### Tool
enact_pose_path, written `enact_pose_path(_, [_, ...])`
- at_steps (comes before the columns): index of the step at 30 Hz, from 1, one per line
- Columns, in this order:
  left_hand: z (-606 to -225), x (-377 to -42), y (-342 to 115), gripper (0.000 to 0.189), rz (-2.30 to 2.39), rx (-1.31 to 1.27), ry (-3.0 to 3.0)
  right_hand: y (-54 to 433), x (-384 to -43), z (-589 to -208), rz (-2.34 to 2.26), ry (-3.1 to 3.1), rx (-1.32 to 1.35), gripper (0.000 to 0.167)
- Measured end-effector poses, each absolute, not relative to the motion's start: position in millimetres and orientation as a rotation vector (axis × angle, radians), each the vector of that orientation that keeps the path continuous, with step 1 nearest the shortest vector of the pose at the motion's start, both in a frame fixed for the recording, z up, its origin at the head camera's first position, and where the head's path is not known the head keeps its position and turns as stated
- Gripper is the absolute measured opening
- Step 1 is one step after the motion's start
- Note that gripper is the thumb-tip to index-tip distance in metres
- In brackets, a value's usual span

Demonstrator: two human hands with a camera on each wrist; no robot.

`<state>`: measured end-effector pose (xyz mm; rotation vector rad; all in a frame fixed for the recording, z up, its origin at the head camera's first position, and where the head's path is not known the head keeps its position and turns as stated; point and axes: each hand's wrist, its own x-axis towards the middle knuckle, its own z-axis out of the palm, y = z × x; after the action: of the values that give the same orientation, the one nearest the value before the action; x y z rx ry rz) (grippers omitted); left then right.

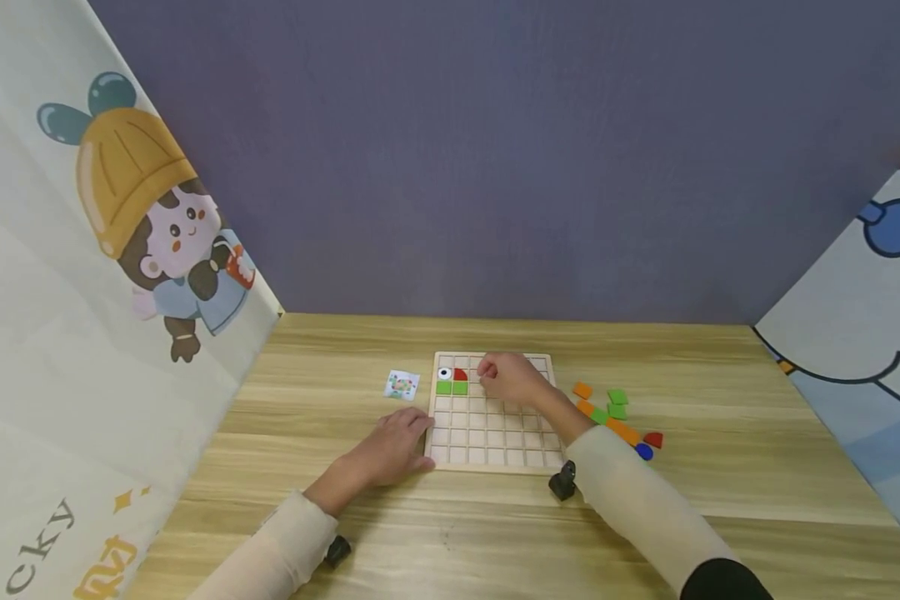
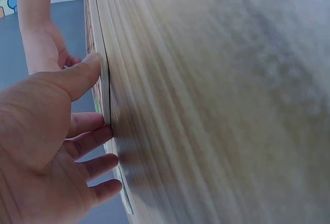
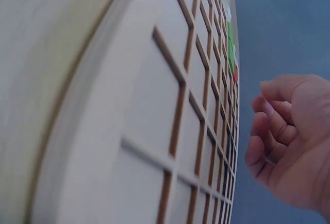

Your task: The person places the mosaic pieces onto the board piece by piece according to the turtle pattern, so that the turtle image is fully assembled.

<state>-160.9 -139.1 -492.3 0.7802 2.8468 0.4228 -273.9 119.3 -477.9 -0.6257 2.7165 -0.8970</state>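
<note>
A pale wooden grid board (image 1: 495, 435) lies flat on the table. In its upper left cells are a white eye piece (image 1: 444, 373), a red rounded piece (image 1: 461, 374) and two green squares (image 1: 452, 387). My left hand (image 1: 393, 446) rests against the board's left edge, its thumb by the near corner; the left wrist view shows the fingers fairly straight. Over the upper middle of the grid hovers my right hand (image 1: 513, 379), just right of the red piece. Its fingers (image 3: 260, 126) are loosely bent in the right wrist view, with no piece visible between them.
Left of the board lies a small printed card (image 1: 402, 384). Loose pieces lie to its right: orange squares (image 1: 582, 390), green pieces (image 1: 617, 397), a red piece (image 1: 653, 439) and a blue one (image 1: 644, 452). A dark panel (image 1: 495, 167) rises behind the table.
</note>
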Motion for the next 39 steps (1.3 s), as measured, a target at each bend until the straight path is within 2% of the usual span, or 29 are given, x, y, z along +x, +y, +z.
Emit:
enact_pose_path(16, [-490.1, -159.0, -138.6, 0.065, 0.407, 0.793, 2.868, 176.3, -269.0, -473.3, -1.013, 2.668, -0.569, 0.021])
enact_pose_path(39, [-486.4, -165.9, -127.3, 0.067, 0.412, 0.757, 2.868, 289.6, -271.9, -474.2, -0.826, 2.797, -0.503, 0.018])
